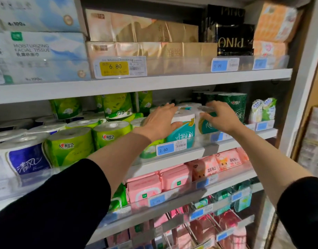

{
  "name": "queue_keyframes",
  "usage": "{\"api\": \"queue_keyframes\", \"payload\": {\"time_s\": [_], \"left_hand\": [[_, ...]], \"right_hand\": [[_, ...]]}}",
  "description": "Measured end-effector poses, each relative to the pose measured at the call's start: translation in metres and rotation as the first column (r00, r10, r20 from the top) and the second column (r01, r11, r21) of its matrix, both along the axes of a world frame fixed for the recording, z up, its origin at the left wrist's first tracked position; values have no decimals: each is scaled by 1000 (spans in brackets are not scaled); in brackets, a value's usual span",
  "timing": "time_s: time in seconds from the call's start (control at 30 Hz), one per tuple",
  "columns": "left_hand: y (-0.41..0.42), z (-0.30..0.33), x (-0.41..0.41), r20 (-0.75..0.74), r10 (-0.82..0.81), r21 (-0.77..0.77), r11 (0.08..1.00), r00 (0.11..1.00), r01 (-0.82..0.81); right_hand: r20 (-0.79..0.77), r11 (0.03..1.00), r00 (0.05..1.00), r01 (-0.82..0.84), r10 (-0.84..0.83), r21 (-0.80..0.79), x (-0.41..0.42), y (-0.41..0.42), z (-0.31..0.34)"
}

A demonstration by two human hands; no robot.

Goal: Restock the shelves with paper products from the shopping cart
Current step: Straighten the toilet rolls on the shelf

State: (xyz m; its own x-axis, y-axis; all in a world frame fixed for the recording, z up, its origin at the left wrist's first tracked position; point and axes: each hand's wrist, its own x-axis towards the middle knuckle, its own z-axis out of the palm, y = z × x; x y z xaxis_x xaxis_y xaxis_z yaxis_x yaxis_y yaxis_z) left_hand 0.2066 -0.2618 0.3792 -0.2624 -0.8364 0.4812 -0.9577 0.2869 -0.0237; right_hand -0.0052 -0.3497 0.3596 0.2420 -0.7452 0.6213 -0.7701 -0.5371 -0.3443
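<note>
Hands reach together onto the second shelf (226, 143) of a store rack, both arms in black sleeves pushed up the forearm. In the head view the left hand (159, 121) lies on the left side of a teal-wrapped toilet roll (183, 125), fingers straight and close together over its top edge, thumb curved along its front. The right hand (222, 117) grips a second teal roll (205, 123) just beside the first, fingers curled over its top and front; motion blur hides how firmly. Both rolls stand upright at the shelf's front lip, above a blue price tag (165, 149) reading 2.60. Dark green rolls (235, 105) stand to their right, and lime green rolls (109, 134) and a blue-and-white roll (23, 159) fill the shelf to the left. Facial tissue packs (39, 51) sit on the shelf above, beside a yellow price tag (114, 68); pink packets (174, 178) line the shelf below.
</note>
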Motion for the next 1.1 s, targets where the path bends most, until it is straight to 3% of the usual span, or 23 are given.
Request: {"api": "queue_keyframes", "payload": {"time_s": [0.07,0.17,0.37,0.67,0.87,1.0,1.1], "left_hand": [[-6,1,-5,3,2,58,998,1000,-2],[-15,-5,-16,17,90,97,991,996,-91],[-19,-3,-24,131,214,-78,976,968,-205],[-17,-11,-33,144,297,-191,944,944,-268],[-9,-31,-34,181,280,-237,943,943,-234],[2,-46,-31,218,187,-239,962,958,-133],[24,-89,-21,103,-115,-438,887,988,149]], "right_hand": [[-68,996,998,20,-15,82,-11,-6,-8],[-62,998,998,24,-20,58,-9,-9,-13],[-171,992,977,124,-126,-20,0,-10,-8],[-109,984,979,167,-173,-56,6,-8,-20],[-23,991,995,93,-96,-101,8,-7,-40],[177,959,983,103,-57,-263,9,10,-73],[389,933,918,204,-78,-296,13,27,-118]]}}
